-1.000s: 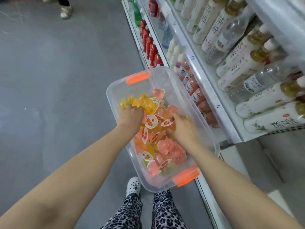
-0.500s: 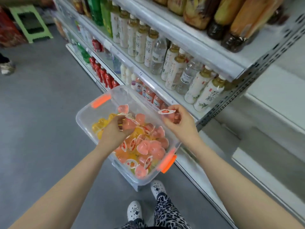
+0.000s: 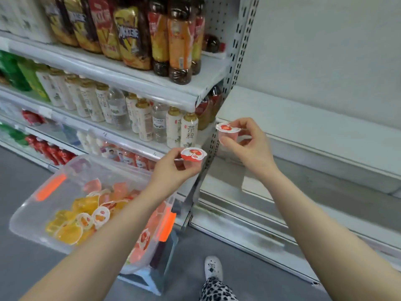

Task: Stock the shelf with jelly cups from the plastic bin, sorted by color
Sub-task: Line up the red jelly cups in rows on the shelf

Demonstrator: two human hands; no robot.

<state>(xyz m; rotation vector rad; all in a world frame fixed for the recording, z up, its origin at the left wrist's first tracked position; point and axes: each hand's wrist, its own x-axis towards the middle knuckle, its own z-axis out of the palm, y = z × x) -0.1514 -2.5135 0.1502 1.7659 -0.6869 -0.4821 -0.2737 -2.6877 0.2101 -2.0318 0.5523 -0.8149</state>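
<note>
My left hand [image 3: 173, 172] holds a pink jelly cup [image 3: 193, 156] with a red-and-white lid, raised above the bin's right end. Higher and to the right, my right hand [image 3: 249, 144] pinches a second pink jelly cup [image 3: 227, 132] in front of the bare white shelf [image 3: 303, 127]. The clear plastic bin [image 3: 43, 216] with orange handles sits low on the left on a small stool, holding several yellow, orange and pink jelly cups [image 3: 86, 216].
The shelving unit on the left carries rows of drink bottles [image 3: 138, 118] on every level. A perforated metal upright [image 3: 236, 61] divides it from the white shelves on the right. Grey floor lies below, with my shoe [image 3: 213, 268] near the bin.
Both hands have lifted out of the bin, each with a pink jelly cup, and risen right toward the white shelf. The view has swung up and right.
</note>
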